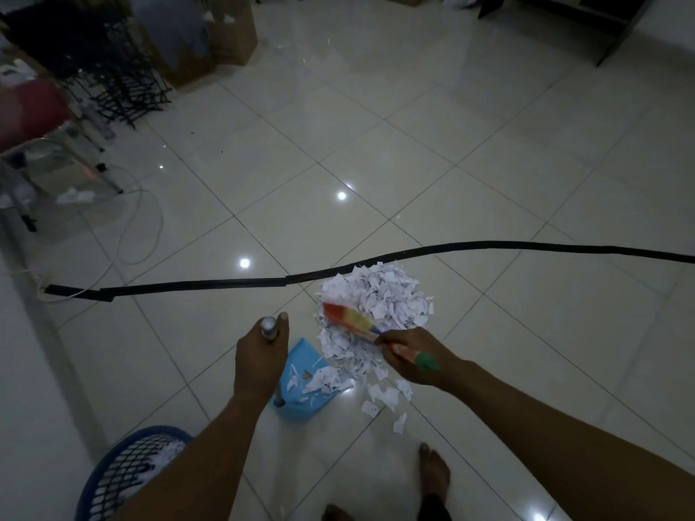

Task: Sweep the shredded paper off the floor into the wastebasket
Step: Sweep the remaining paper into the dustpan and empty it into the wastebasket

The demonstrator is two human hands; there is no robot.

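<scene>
brush (355, 322) on shredded paper (380, 295), blue dustpan (301, 370) beside

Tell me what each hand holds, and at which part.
The left hand grips the top of the dustpan handle. The right hand grips the multicoloured brush by its handle, near the green end.

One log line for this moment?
left hand: holds dustpan handle | right hand: brush on paper | basket: near-left
</scene>
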